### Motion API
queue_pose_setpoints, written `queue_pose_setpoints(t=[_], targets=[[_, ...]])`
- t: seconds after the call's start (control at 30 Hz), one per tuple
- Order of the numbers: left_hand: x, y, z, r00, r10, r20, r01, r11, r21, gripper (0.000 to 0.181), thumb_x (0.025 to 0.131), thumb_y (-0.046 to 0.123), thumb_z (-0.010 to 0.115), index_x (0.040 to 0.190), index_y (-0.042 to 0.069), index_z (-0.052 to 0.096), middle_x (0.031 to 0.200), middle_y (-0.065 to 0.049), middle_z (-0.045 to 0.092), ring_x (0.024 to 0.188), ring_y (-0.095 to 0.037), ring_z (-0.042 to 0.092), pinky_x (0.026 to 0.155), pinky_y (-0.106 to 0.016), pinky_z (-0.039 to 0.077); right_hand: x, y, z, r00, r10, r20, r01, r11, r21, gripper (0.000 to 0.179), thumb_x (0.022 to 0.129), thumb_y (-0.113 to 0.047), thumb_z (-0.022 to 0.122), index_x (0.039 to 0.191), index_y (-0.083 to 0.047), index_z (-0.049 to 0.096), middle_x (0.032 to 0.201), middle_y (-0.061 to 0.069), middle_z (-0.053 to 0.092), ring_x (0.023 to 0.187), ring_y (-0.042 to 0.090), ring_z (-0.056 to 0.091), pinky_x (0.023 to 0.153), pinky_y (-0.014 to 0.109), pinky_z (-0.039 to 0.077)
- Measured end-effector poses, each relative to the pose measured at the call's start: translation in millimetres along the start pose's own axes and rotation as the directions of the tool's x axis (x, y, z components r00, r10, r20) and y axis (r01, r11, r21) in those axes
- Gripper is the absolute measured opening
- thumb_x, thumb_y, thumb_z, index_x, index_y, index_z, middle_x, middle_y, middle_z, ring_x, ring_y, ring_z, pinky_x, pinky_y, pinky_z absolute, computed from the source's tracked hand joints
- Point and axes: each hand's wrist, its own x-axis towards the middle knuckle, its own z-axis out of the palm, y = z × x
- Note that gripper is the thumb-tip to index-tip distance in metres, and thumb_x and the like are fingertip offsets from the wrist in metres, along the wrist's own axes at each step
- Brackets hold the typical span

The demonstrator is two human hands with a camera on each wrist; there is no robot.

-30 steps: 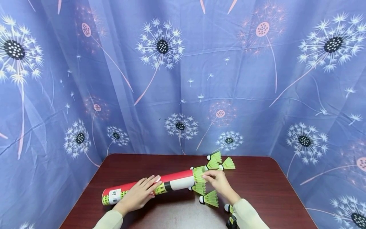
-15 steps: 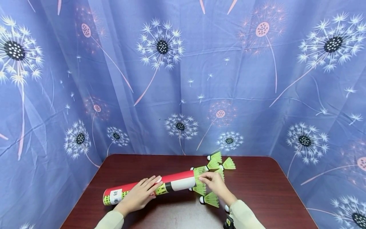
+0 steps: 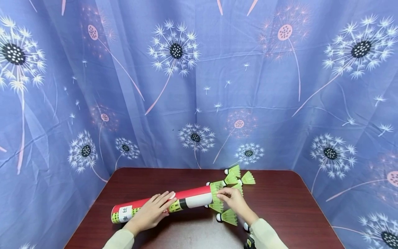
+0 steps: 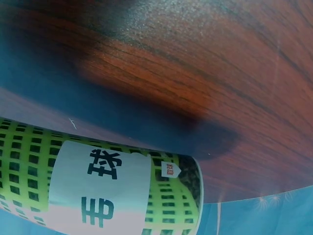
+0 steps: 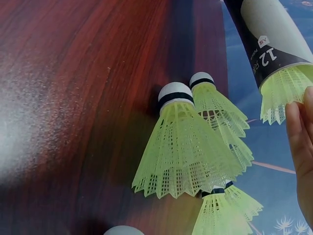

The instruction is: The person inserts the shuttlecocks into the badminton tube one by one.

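A long shuttlecock tube (image 3: 195,199), red, white and lime-patterned, slants over the table. My left hand (image 3: 151,211) holds it around the middle, fingers across its top and thumb on the near side. A yellow-green shuttlecock (image 5: 282,92) sits in the tube's right mouth; only the rim of its skirt sticks out and its cork is hidden. My right hand (image 3: 237,203) pinches that skirt edge between thumb and fingertips. In the left wrist view the tube's labelled end (image 4: 171,200) shows, but not the hand.
Loose shuttlecocks lie around the mouth: one in front (image 3: 228,217), one at the back (image 3: 234,170), one at the back right (image 3: 248,177), others partly covered. A small black object (image 3: 249,242) is by the right sleeve. A blue curtain (image 3: 199,86) surrounds the table (image 3: 280,207).
My right hand has moved a little left, and the pinched shuttlecock has slid deeper into the tube. Over the last half second hardly anything differs. My left hand stays in place.
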Motion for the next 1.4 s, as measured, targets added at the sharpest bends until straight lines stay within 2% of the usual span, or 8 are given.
queue_pose_setpoints(t=[0.1, 0.17, 0.4, 0.5, 0.77, 1.0, 1.2, 1.4], targets=[[-0.2, 0.0, 1.1, 1.000, 0.000, -0.004, 0.000, 1.000, -0.001, 0.079, 0.080, 0.027, 0.075, 0.148, 0.012, 0.038, 0.150, -0.012, 0.039, 0.129, -0.033, 0.047, 0.097, -0.047, 0.043, -1.5, -16, -4, 1.000, 0.012, 0.024, -0.012, 1.000, 0.002, 0.008, 0.085, 0.008, 0.065, 0.090, 0.013, 0.068, 0.078, 0.020, 0.068, 0.065, 0.011, 0.062, 0.059, 0.025, 0.054], [-0.6, -0.3, 1.4, 1.000, 0.005, -0.011, -0.005, 1.000, 0.004, 0.079, 0.080, 0.027, 0.075, 0.148, 0.011, 0.038, 0.148, -0.013, 0.041, 0.128, -0.033, 0.048, 0.097, -0.047, 0.044, -1.6, -17, -4, 0.999, 0.013, 0.031, -0.013, 1.000, 0.000, 0.009, 0.085, 0.008, 0.064, 0.091, 0.013, 0.068, 0.083, 0.022, 0.069, 0.068, 0.016, 0.065, 0.062, 0.025, 0.055], [-0.6, 0.1, 2.0, 1.000, 0.001, -0.005, -0.001, 1.000, 0.005, 0.079, 0.080, 0.027, 0.075, 0.148, 0.012, 0.038, 0.150, -0.012, 0.039, 0.128, -0.034, 0.048, 0.097, -0.048, 0.044, -0.2, -6, 0, 0.996, -0.079, 0.041, 0.079, 0.997, -0.003, 0.008, 0.084, 0.009, 0.064, 0.090, 0.011, 0.069, 0.075, 0.019, 0.066, 0.065, 0.011, 0.060, 0.059, 0.026, 0.053], [0.8, 0.1, 2.4, 1.000, 0.008, 0.002, -0.008, 1.000, 0.014, 0.080, 0.080, 0.027, 0.075, 0.149, 0.013, 0.037, 0.150, -0.012, 0.039, 0.129, -0.033, 0.047, 0.097, -0.048, 0.044, 0.1, -1, 2, 0.995, -0.092, 0.043, 0.092, 0.996, -0.001, 0.008, 0.084, 0.011, 0.063, 0.090, 0.011, 0.069, 0.072, 0.019, 0.064, 0.063, 0.015, 0.059, 0.057, 0.026, 0.053], [1.7, -0.5, 2.6, 1.000, 0.014, -0.005, -0.014, 1.000, 0.026, 0.078, 0.083, 0.029, 0.072, 0.150, 0.014, 0.036, 0.151, -0.011, 0.037, 0.128, -0.033, 0.048, 0.098, -0.047, 0.044, 5.4, 25, 11, 0.996, -0.068, 0.049, 0.070, 0.997, -0.031, 0.007, 0.084, 0.001, 0.068, 0.089, 0.002, 0.073, 0.080, 0.011, 0.070, 0.068, 0.002, 0.060, 0.061, 0.023, 0.053], [1.2, 1.7, 3.6, 1.000, 0.013, -0.006, -0.013, 1.000, 0.008, 0.077, 0.084, 0.029, 0.070, 0.150, 0.014, 0.034, 0.154, -0.010, 0.033, 0.129, -0.033, 0.048, 0.097, -0.047, 0.044, 4.5, 26, 14, 0.994, -0.099, 0.054, 0.102, 0.992, -0.073, 0.008, 0.082, 0.003, 0.069, 0.088, 0.001, 0.074, 0.081, 0.010, 0.071, 0.071, 0.001, 0.059, 0.062, 0.023, 0.053], [0.2, 0.7, 4.3, 1.000, 0.001, -0.006, -0.001, 1.000, 0.002, 0.075, 0.085, 0.030, 0.069, 0.150, 0.014, 0.035, 0.151, -0.011, 0.037, 0.129, -0.033, 0.047, 0.098, -0.048, 0.043, 4.4, 22, 14, 0.995, -0.064, 0.070, 0.070, 0.994, -0.088, 0.009, 0.083, 0.001, 0.069, 0.090, 0.001, 0.074, 0.083, 0.009, 0.071, 0.072, 0.001, 0.058, 0.063, 0.022, 0.052], [-1.0, -0.9, 5.6, 1.000, 0.002, -0.010, -0.002, 1.000, 0.004, 0.077, 0.081, 0.028, 0.074, 0.148, 0.013, 0.039, 0.150, -0.012, 0.040, 0.127, -0.034, 0.049, 0.097, -0.048, 0.043, 4.5, 21, 14, 0.994, -0.025, 0.107, 0.033, 0.997, -0.065, 0.013, 0.085, -0.005, 0.069, 0.095, 0.002, 0.074, 0.089, 0.012, 0.072, 0.074, 0.002, 0.059, 0.062, 0.022, 0.052]])
